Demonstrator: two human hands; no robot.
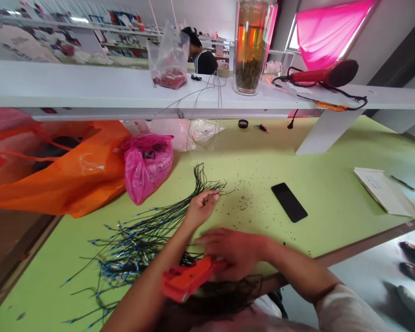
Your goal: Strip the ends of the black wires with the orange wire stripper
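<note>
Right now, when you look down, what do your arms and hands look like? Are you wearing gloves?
No gloves! My left hand and right hand are both bare, with no watch to be seen on either wrist. Both forearms are uncovered too. On my right arm, a plain, pale sleeve ends near the elbow. My left sleeve isn't in view.

Daylight glows around the pink curtain (pixel 327 34) near one-thirty; a lamp (pixel 79 20) glares at ten. The shelf's (pixel 100 87) edge bows with lens distortion. Around five to six, the right hand (pixel 230 249) and tool (pixel 190 279) look soft.
</note>
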